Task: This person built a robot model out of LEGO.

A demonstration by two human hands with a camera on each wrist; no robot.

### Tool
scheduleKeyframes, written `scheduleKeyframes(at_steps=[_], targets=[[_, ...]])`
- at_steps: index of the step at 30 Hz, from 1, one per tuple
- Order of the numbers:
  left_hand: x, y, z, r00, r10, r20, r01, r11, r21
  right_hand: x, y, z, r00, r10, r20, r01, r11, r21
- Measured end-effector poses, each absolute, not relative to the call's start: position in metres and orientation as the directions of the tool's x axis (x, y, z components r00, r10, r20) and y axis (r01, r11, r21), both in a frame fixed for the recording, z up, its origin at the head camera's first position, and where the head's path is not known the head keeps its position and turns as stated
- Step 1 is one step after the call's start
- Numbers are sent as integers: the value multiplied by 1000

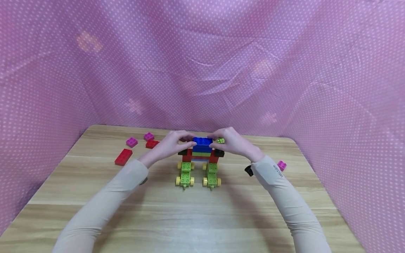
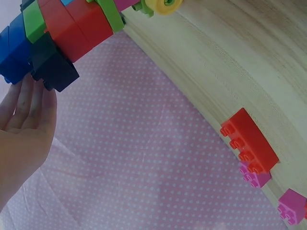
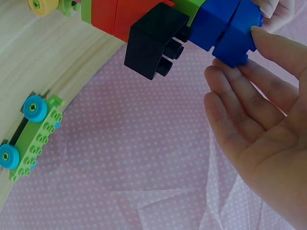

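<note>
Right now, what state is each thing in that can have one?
Left hand: gripping upper blue brick
Right hand: gripping upper blue brick
Upper blue brick: stacked, full seating unclear
Black bricks: attached, studs bare
Yellow-wheeled bases: upright, carrying bricks
Blue-wheeled car: upright, studs bare
Loose red bricks: studs up
Loose pink bricks: studs up

The blue rectangular studded plastic brick (image 3: 241, 36) and black angular studded plastic brick (image 3: 152, 40) are smooth, semi-gloss. The pink white-dotted cloth drape (image 1: 202, 70) is creased, softly lustrous. The pale flat wood-grain tabletop (image 1: 190, 221) is smooth, possibly laminate.
</note>
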State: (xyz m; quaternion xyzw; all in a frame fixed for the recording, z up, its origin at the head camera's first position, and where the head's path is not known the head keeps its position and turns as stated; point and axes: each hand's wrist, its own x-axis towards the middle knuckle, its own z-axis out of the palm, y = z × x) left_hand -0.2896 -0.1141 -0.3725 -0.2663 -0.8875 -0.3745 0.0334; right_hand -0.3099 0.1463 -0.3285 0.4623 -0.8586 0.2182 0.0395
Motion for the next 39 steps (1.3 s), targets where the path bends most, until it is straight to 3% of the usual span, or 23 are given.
scheduleKeyframes(at_steps=[15, 29, 39], targets=[[-289, -114, -369, -845, 465, 266, 518, 587, 622, -309, 146, -335, -647, -722, 244, -743, 525, -416], [-289, -112, -365, -839, 474, 268, 524, 570, 633, -309, 146, -329, -607, -757, 242, -778, 503, -377], [-290, -112, -367, -845, 471, 254, 514, 580, 633, -306, 144, -334, -642, -725, 251, -753, 535, -383]])
